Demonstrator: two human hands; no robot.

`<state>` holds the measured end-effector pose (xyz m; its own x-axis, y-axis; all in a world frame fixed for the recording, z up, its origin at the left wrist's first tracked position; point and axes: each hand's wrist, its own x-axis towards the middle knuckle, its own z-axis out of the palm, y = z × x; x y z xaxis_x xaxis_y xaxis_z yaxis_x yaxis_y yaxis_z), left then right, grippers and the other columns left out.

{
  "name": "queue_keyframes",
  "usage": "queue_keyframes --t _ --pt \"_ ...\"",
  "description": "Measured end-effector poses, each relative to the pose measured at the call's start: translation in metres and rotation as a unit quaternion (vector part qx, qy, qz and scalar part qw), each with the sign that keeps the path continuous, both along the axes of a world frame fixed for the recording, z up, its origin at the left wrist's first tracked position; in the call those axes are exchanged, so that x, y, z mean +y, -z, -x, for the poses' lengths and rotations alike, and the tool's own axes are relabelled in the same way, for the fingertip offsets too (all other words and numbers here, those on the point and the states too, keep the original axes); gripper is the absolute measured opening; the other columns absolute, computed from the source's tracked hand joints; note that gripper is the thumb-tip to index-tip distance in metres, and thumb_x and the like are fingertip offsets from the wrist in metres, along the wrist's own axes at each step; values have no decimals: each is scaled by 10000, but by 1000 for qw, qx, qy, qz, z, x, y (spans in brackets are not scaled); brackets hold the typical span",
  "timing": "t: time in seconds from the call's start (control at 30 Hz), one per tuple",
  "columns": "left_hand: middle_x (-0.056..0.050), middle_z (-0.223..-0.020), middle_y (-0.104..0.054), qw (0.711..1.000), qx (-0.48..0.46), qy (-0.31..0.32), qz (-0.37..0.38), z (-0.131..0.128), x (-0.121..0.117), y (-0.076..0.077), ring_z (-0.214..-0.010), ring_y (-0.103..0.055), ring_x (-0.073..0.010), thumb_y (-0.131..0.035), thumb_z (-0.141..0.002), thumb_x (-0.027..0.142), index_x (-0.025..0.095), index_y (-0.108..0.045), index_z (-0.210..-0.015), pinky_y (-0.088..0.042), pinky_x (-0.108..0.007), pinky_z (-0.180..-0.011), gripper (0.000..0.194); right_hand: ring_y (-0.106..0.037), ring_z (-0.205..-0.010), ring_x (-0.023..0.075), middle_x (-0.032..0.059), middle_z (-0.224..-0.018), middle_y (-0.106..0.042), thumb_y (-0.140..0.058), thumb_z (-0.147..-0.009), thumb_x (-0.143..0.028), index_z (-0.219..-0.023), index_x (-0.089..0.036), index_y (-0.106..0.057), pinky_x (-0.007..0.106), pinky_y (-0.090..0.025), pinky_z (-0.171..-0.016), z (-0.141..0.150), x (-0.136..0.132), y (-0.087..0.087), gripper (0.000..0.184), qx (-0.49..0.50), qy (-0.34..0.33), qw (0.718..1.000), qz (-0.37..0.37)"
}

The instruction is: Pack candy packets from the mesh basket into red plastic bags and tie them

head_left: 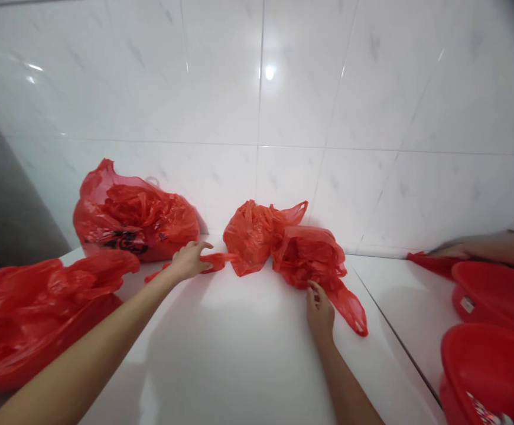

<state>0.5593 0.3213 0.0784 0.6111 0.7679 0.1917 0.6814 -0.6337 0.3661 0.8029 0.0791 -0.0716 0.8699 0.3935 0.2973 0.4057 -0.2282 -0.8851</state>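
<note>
Two crumpled red plastic bags lie side by side on the white worktop against the wall: the middle bag (249,239) and the right bag (310,251), whose handle loop stretches toward the front right. My left hand (190,260) is open, thumb and fingers apart, over a thin red strip (215,261) that runs to the middle bag. At the front edge of the right bag is my right hand (319,310), its fingers loosely bent and apart, with the fingertips touching the plastic. Neither hand visibly grips anything.
A full red bag with black print (137,218) leans on the tiled wall at the left. Nearer stands a red basin (84,316) topped with red plastic. Two red basins (491,295) are at the right, where another person's arm (496,251) reaches in, its hand at red material.
</note>
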Motion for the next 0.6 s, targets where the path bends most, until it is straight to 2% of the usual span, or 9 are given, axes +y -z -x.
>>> queue_keyframes --t 0.07,0.13,0.2,0.27,0.33,0.43,0.5,0.6 --pt "-88 -1177 -617 997 -27 67 -6 -16 -20 9 -1099 -573 -273 -686 -767 279 223 -627 -1152 -450 -400 -954 394 -576 -802 194 82 -1053 -655 -433 -864 -471 -1128 -187 -629 303 -444 -741 5 -1 -3 434 -12 -1 998 -56" --pt "-69 -1171 -626 987 -48 155 -1 -36 -47 23 -1104 -576 -228 -640 -811 280 229 -635 -1131 -441 -346 -981 324 -557 -773 188 80 -998 -654 -435 -867 -485 -1038 -175 -633 300 -436 -722 9 -2 -8 406 -20 1 997 -79" --pt "-75 -1197 -614 972 -73 222 2 -57 -77 40 -1117 -569 -205 -619 -831 267 219 -610 -1169 -433 -320 -1000 342 -519 -702 178 56 -831 -628 -408 -882 -498 -870 -181 -598 291 -422 -665 13 -4 -13 369 -20 5 996 -87" --pt "-101 -1287 -558 959 -97 264 -2 -78 -107 56 -1197 -515 -209 -607 -841 265 203 -526 -1282 -402 -339 -1045 453 -459 -622 166 14 -664 -530 -371 -899 -499 -696 -215 -480 281 -393 -597 15 -8 -20 365 -16 9 996 -90" --pt "-120 -1403 -460 949 -116 293 -9 -98 -133 71 -1303 -414 -225 -633 -822 283 195 -411 -1386 -347 -375 -1099 612 -399 -571 157 -11 -588 -428 -348 -906 -491 -618 -237 -354 275 -365 -549 17 -13 -30 383 -15 5 996 -91" --pt "-109 -1511 -331 942 -118 314 -25 -128 -157 89 -1376 -311 -243 -686 -764 278 218 -342 -1437 -303 -410 -1130 758 -332 -535 147 -24 -552 -341 -400 -884 -462 -574 -239 -294 270 -334 -514 18 -20 -46 395 3 -73 988 -134" --pt "-89 -1516 -338 942 -101 319 -31 -148 -163 99 -1368 -324 -255 -690 -747 261 235 -391 -1414 -307 -425 -1126 732 -292 -522 134 -32 -537 -297 -453 -856 -435 -546 -233 -283 267 -308 -501 16 -25 -58 407 26 -126 971 -200" --pt "-68 -1468 -425 945 -62 319 -27 -174 -162 111 -1336 -366 -293 -653 -761 221 269 -469 -1369 -298 -489 -1112 637 -250 -510 114 -45 -529 -242 -447 -851 -416 -533 -223 -231 254 -280 -483 8 -39 -77 431 53 -122 947 -291"
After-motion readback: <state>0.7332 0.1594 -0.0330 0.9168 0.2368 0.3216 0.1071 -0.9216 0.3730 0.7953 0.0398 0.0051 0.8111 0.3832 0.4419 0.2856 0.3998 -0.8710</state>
